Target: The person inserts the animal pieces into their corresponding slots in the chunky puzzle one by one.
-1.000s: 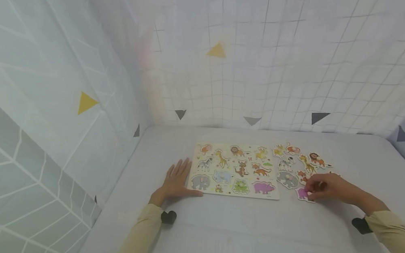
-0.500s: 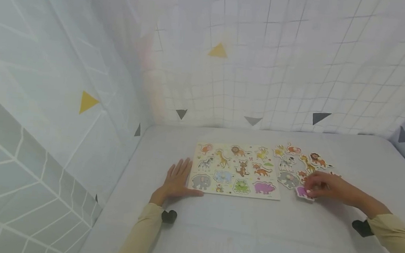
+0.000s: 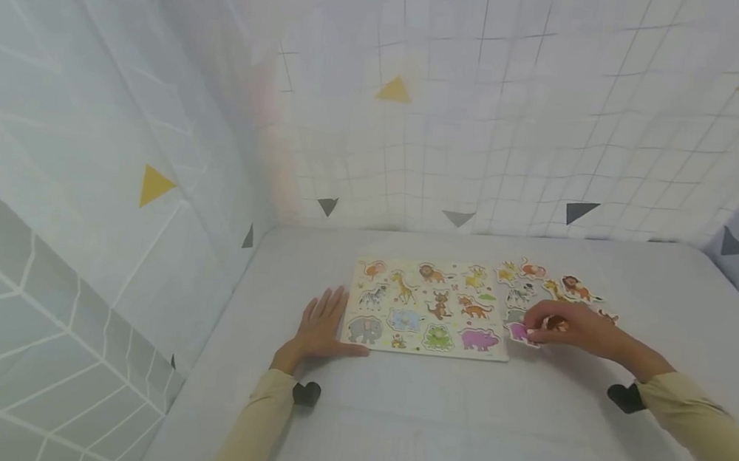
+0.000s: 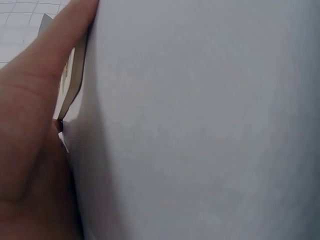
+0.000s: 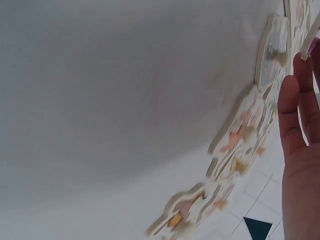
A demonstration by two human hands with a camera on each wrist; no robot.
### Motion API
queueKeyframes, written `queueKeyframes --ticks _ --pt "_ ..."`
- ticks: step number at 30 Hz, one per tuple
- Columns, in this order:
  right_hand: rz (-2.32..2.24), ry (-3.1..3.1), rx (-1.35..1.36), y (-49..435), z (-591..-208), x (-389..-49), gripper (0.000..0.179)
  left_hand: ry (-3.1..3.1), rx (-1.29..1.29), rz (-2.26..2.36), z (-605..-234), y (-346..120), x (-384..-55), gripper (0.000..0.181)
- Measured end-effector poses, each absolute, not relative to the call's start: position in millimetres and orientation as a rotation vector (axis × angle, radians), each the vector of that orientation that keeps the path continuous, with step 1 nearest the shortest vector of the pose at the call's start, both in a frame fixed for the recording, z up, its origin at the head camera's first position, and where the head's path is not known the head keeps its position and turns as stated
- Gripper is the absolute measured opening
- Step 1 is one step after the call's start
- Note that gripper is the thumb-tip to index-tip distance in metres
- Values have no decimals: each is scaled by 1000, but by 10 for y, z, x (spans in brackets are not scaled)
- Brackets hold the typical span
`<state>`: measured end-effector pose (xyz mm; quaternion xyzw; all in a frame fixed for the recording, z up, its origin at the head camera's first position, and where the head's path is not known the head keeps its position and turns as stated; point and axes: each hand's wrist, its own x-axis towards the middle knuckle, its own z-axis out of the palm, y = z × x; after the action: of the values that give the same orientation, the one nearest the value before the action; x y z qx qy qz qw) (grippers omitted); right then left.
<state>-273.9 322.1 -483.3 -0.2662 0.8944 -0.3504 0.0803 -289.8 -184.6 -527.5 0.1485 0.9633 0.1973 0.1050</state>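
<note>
A puzzle board (image 3: 353, 288) printed with animals lies flat on the white-covered table. My left hand (image 3: 318, 329) rests at its lower left corner, fingers straight along the left side and thumb along the front edge. My right hand (image 3: 574, 326) pinches a purple hippo piece (image 3: 520, 334), held slightly tilted just right of the board's front right corner. The grey elephant piece (image 3: 513, 316) is partly hidden behind that piece and the fingers. In the right wrist view, the hippo piece (image 5: 311, 40) shows only as an edge at the fingertips.
Loose knobbed animal pieces lie right of the board, among them a zebra piece (image 3: 520, 295), a monkey piece (image 3: 533, 270) and a lion piece (image 3: 581, 289). A patterned cloth wall (image 3: 429, 169) rises behind the table, another (image 3: 98, 204) at the left.
My right hand has lifted the purple hippo piece off the table and carried it left, toward the board. The left hand stays in place.
</note>
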Motion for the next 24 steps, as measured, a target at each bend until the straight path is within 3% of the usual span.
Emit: queueKeyframes --ticks 24 --pt "-1077 2665 -1012 2602 -5018 -2910 14 2854 454 589 -5303 -1863 -2906 137"
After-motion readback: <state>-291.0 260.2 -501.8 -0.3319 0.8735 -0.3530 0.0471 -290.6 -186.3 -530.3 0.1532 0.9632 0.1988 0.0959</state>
